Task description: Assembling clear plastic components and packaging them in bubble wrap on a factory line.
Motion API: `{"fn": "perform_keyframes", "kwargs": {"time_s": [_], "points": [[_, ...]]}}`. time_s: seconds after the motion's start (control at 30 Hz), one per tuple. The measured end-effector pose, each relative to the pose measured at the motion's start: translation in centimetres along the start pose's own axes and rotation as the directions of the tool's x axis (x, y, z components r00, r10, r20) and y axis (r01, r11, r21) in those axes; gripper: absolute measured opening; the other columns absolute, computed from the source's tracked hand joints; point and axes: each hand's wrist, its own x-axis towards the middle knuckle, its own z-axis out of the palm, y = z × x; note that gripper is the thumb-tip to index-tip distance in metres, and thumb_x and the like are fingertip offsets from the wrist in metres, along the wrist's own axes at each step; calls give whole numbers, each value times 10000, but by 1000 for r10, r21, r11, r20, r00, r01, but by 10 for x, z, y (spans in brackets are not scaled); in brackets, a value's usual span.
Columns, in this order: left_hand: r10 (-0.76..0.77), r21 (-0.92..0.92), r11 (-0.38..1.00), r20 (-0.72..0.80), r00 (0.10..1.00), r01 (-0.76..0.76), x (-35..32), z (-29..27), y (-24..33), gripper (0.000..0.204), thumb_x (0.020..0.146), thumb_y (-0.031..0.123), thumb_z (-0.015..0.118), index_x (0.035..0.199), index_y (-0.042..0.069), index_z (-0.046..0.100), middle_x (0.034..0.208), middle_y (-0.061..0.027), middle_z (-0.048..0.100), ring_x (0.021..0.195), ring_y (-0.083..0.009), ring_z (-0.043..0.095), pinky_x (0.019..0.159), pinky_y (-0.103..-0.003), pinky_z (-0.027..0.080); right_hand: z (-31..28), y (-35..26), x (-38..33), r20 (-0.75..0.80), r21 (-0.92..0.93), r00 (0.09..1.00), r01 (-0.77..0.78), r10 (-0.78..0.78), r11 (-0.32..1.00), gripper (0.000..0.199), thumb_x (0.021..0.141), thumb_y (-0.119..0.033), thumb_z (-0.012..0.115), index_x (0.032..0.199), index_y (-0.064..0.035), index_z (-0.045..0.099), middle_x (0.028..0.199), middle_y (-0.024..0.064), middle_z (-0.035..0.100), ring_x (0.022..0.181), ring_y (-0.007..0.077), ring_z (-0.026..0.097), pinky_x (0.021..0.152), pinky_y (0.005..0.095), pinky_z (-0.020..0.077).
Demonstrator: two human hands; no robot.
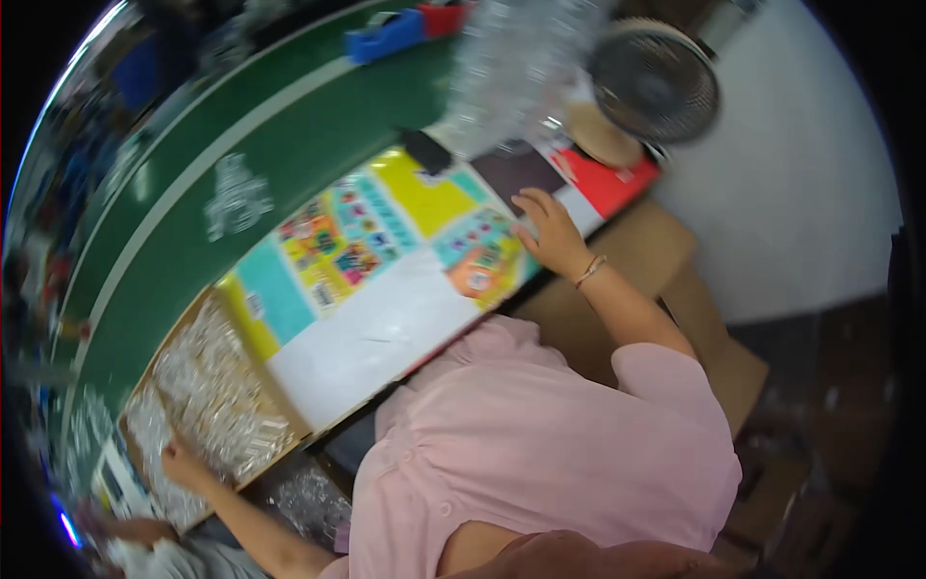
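Note:
My left hand point(183, 461) is at a cardboard box point(262, 386) on the left, full of clear plastic pieces point(217, 372). Its fingers look drawn together among the pieces; blur hides what they hold, if anything. On the right, my right hand point(552, 234) is held over the worktop with fingers spread and nothing in them. Under it lies a printed sheet point(424, 198) in yellow, turquoise and white, beside a dark panel point(518, 176) and a red one point(617, 183). A small black object point(424, 151) rests at the sheet's far edge.
Beyond the worktop runs a green surface point(289, 145) with a clear plastic piece point(236, 198) on it. Clear plastic point(521, 68) is heaped at the back, beside a round fan point(654, 82). Cardboard boxes point(641, 261) stand at my right. Another person's arm point(135, 529) shows lower left.

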Motion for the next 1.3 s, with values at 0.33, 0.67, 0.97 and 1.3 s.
{"fn": "perform_keyframes", "kwargs": {"time_s": [0.33,0.67,0.97,1.3], "points": [[194,-181,961,-99,976,-209,1,-31,41,454,921,338,441,864,-63,648,836,-193,614,781,-335,572,718,-398,451,-120,123,-305,201,152,342,-937,918,315,246,870,-218,543,742,-8,552,599,78,551,500,146,555,494,278,469],[661,-540,625,-16,750,-563,-75,-89,237,227,919,135,468,1016,-30,590,1105,-146,564,1043,-267,522,892,-343,411,-84,139,-515,462,-778,-155,-545,873,315,862,619,-386,755,1299,-37,356,1329,196,392,1230,326,386,1032,372,322],[980,-806,153,47,196,-572,-215,-101,348,267,782,142,622,1045,101,605,1136,-110,557,1119,-302,465,939,-414,373,163,103,-270,654,-262,434,-638,619,724,801,667,-332,735,1300,-33,345,1316,184,394,1237,283,374,1022,372,324],[773,-733,-634,-590,-235,-246,-381,-194,486,590,743,333,644,1280,231,421,1242,-151,439,1088,-371,477,874,-458,418,240,-147,-135,706,289,702,-167,-92,943,690,701,-314,688,1247,-24,379,1260,173,424,1198,274,400,1001,366,340]]}}
